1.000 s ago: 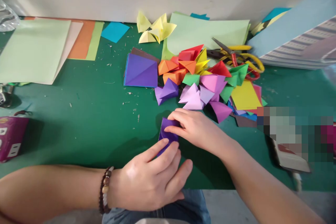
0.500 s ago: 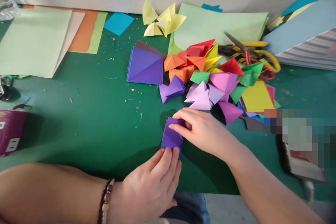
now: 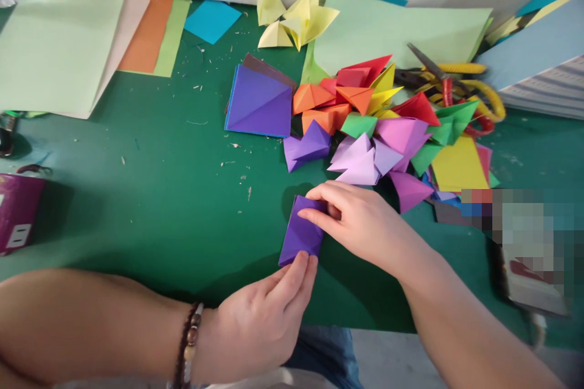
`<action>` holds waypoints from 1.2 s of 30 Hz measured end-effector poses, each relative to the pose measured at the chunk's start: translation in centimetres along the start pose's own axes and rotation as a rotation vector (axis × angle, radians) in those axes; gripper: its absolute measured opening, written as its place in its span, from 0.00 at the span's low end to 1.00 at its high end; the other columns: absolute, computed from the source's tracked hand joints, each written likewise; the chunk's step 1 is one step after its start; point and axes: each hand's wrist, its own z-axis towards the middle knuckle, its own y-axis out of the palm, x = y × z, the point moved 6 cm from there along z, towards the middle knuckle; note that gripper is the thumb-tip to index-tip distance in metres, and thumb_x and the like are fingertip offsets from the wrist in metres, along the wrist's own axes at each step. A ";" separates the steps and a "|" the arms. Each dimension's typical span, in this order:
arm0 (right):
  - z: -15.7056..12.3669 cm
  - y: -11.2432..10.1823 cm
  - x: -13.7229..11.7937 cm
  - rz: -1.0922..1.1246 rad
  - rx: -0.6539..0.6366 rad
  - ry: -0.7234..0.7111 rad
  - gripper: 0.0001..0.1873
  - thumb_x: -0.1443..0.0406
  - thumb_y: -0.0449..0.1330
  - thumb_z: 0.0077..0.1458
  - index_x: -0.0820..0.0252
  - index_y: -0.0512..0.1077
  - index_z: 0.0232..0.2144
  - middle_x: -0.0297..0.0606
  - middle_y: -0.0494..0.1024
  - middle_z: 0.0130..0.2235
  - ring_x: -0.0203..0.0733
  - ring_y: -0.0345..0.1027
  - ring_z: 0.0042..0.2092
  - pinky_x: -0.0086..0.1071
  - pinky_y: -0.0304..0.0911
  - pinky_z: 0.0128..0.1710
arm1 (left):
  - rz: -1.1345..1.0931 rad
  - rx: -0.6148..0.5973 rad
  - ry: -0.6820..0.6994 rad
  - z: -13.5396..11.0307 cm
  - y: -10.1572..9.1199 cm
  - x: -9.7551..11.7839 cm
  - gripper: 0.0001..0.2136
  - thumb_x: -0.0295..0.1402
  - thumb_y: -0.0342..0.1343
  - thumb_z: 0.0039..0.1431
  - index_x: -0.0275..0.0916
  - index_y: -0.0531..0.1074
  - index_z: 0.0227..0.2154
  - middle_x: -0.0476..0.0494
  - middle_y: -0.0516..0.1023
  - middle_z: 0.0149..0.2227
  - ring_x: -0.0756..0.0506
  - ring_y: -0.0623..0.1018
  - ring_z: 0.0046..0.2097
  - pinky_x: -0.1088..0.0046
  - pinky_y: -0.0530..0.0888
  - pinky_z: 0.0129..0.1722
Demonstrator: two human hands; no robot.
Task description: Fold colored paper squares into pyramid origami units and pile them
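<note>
A folded piece of purple paper [image 3: 298, 231] is between my two hands, just above or on the green table near its front edge. My left hand [image 3: 267, 310] pinches its lower edge, the fingertips lying on the top face. At the upper right corner my right hand [image 3: 351, 222] grips it with thumb on top and fingers curled behind. Beyond the hands, a folded purple paper piece [image 3: 308, 146] lies beside a stack of purple and blue squares [image 3: 260, 100]. Pink and lilac folded pieces [image 3: 360, 161] sit to its right.
Scissors and pliers with yellow and red handles [image 3: 449, 85] lie behind the heap of folded pieces. Pale green sheets [image 3: 59, 48] are at back left, a maroon box [image 3: 20, 213] at left. Cream folded pieces [image 3: 296, 18] stand near the wall. A phone-like device [image 3: 533, 279] is at right.
My left hand's fingers have shifted on the paper's lower edge, and fewer of them now cover it. The right hand keeps its grip. The whole view has shifted slightly.
</note>
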 end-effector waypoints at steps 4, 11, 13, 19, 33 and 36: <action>-0.3 -0.5 0.9 0.132 0.024 0.067 0.08 0.61 0.60 0.58 0.58 0.70 0.29 0.34 0.76 0.28 0.38 0.69 0.29 0.30 0.63 0.29 | -0.015 0.030 -0.013 0.0 -0.3 -0.1 0.19 0.31 0.47 0.64 0.30 0.69 0.55 0.38 0.64 0.63 0.38 0.64 0.63 0.64 0.62 0.62; -1.1 -1.5 1.0 0.355 0.153 -0.069 0.03 0.68 0.58 0.56 0.55 0.71 0.33 0.38 0.79 0.43 0.44 0.73 0.46 0.37 0.69 0.46 | 0.021 0.176 -0.026 -0.3 -1.5 -0.5 0.21 0.34 0.47 0.66 0.44 0.62 0.61 0.54 0.51 0.68 0.43 0.45 0.70 0.67 0.51 0.67; -1.2 -1.3 0.6 0.267 0.109 -0.159 0.10 0.73 0.55 0.55 0.54 0.72 0.33 0.37 0.78 0.45 0.43 0.72 0.48 0.38 0.69 0.48 | 0.035 0.180 -0.043 -0.2 -1.6 -0.7 0.21 0.36 0.47 0.66 0.45 0.61 0.62 0.53 0.50 0.69 0.42 0.44 0.70 0.63 0.52 0.67; -1.2 -1.4 0.6 0.121 0.028 -0.318 0.21 0.78 0.50 0.52 0.53 0.78 0.34 0.38 0.78 0.41 0.42 0.72 0.43 0.37 0.69 0.41 | -0.097 0.146 -0.020 0.8 -1.8 -3.0 0.31 0.53 0.49 0.61 0.39 0.61 0.61 0.40 0.52 0.68 0.33 0.55 0.67 0.52 0.62 0.62; -0.6 -1.1 1.4 0.462 -0.159 -0.203 0.06 0.64 0.60 0.57 0.54 0.78 0.34 0.38 0.79 0.42 0.42 0.73 0.43 0.36 0.69 0.45 | -0.036 0.044 -0.076 0.8 -0.8 -3.2 0.19 0.39 0.52 0.64 0.26 0.72 0.47 0.30 0.75 0.51 0.37 0.74 0.53 0.60 0.68 0.55; -0.1 -0.5 1.4 0.482 -0.179 -0.099 0.08 0.59 0.62 0.56 0.56 0.76 0.30 0.38 0.80 0.36 0.42 0.73 0.39 0.36 0.69 0.43 | -0.075 0.083 0.001 0.9 -1.1 -2.8 0.17 0.38 0.49 0.65 0.28 0.73 0.44 0.32 0.77 0.47 0.39 0.75 0.50 0.63 0.70 0.53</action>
